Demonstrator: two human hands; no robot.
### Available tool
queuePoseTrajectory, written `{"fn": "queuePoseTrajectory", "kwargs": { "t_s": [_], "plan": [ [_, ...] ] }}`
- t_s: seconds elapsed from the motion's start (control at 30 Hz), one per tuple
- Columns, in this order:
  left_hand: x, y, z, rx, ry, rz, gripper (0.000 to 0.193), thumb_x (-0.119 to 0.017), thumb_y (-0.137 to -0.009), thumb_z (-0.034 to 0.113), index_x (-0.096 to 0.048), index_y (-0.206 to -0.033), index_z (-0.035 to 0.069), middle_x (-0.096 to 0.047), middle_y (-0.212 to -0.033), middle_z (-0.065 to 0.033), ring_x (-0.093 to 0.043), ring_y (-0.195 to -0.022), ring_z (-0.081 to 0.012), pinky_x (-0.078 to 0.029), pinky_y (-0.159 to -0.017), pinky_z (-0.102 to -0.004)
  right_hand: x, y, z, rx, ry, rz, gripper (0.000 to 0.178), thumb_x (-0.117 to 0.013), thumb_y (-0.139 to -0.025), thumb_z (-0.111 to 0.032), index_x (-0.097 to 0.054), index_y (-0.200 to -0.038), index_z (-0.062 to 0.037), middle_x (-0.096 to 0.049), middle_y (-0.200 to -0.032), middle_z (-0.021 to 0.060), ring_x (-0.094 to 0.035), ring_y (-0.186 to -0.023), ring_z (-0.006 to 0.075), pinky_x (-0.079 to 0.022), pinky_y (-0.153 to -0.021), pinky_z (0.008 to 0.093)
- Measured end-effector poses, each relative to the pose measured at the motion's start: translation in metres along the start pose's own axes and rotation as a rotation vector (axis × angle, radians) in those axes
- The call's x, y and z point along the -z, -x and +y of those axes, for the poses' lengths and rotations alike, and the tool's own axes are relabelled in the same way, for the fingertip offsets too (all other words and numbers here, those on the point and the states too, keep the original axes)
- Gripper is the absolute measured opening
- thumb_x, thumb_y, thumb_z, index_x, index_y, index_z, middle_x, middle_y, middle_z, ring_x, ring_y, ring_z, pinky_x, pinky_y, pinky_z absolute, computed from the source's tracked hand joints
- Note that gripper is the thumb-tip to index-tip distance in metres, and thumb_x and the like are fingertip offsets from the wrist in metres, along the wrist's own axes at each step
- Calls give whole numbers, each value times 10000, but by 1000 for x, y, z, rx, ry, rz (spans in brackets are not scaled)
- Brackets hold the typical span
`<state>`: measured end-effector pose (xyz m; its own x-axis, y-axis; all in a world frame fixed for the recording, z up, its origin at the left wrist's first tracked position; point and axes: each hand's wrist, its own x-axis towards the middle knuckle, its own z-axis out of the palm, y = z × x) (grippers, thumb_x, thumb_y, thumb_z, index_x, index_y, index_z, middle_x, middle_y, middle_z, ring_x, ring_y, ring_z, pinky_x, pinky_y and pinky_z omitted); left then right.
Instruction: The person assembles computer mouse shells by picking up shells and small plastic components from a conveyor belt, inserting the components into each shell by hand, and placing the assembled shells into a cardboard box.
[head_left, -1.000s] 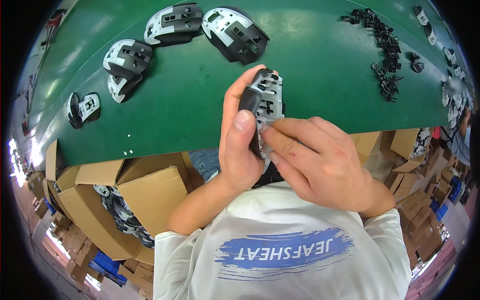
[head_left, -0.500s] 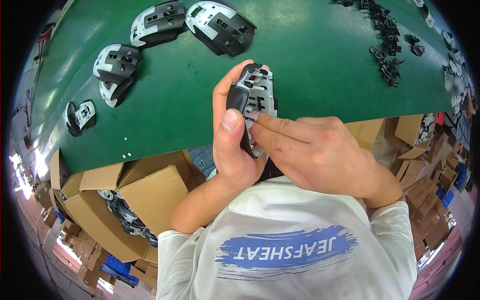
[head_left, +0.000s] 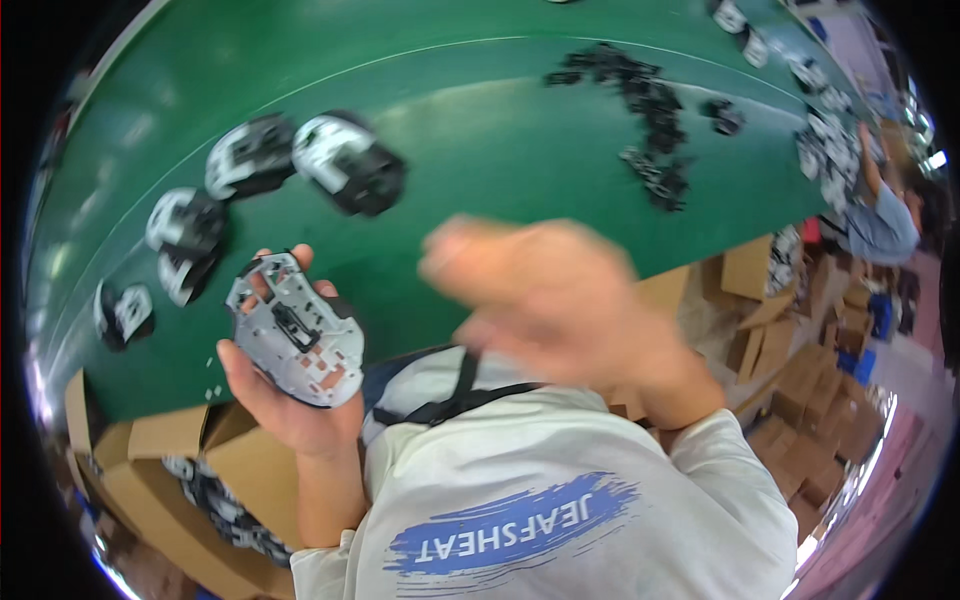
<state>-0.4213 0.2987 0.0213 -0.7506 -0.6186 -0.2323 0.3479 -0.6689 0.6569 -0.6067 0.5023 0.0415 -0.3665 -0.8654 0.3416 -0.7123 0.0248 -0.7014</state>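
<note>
My left hand (head_left: 305,415) is closed around a computer mouse shell (head_left: 290,330), whose white inner side with slots and ribs is turned up. A small black clip-like part (head_left: 293,325) sits in the middle of the shell. My right hand (head_left: 545,290) is in the air to the right of it, smeared by motion. Its thumb and fingers look apart, with nothing visible between them. Several black-and-white mouse shells (head_left: 250,155) lie on the green table (head_left: 470,200) beyond and to the left of my left hand.
A strung-out pile of small black parts (head_left: 650,105) lies at the far right of the table. More white shells (head_left: 825,150) are heaped beyond it, near another person (head_left: 880,220). An open carton (head_left: 150,500) holding shells stands at the near left; further cartons (head_left: 810,410) are stacked at the right.
My right hand has come off the shell and moved away from it. My left hand has carried the shell left and turned its inside upward. The view has shifted.
</note>
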Motion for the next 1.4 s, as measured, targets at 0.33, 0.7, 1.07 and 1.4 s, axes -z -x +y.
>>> {"fn": "queuePoseTrajectory", "kwargs": {
  "t_s": [0.33, 0.7, 1.07, 1.4],
  "plan": [
    [169, 129, 225, -368, -674, 590, 555, -579, -1108, 417, -599, -1513, 38, -597, -1534, -201, -613, -1362, -299, -484, -1174, -431, 148, 75, 123, -524, 984, -267, 335, -615, -1115, -231, -698, -1388, -55, -735, -1307, 189, -702, -1197, 384, -533, -1035, 415],
    [214, 177, 192, 278, -1456, 786, 591, -798, -986, 297, -606, -1484, 44, -570, -1430, -95, -544, -1132, -184, -481, -1006, -314, 89, 5, 91, -419, 551, -105, 215, -650, -1063, -57, -711, -1253, 23, -740, -1162, 168, -724, -1056, 327, -547, -958, 365],
    [77, -21, 195, -579, -1353, 450, 351, -575, -1135, 193, -630, -1432, 14, -677, -1348, -101, -624, -1270, -195, -465, -1120, -346, 71, 2, 84, -312, 391, 73, 128, -763, -926, -49, -755, -1053, -34, -734, -979, 129, -725, -877, 343, -587, -780, 425],
    [-199, -295, -127, -695, -1475, -665, 668, -750, -978, 470, -594, -1518, 109, -627, -1459, -200, -554, -1398, -362, -471, -1141, -479, 56, 18, 77, -262, 367, 158, 188, -807, -873, -49, -762, -1052, -83, -698, -941, 61, -696, -845, 264, -576, -768, 399]
  ]
}}
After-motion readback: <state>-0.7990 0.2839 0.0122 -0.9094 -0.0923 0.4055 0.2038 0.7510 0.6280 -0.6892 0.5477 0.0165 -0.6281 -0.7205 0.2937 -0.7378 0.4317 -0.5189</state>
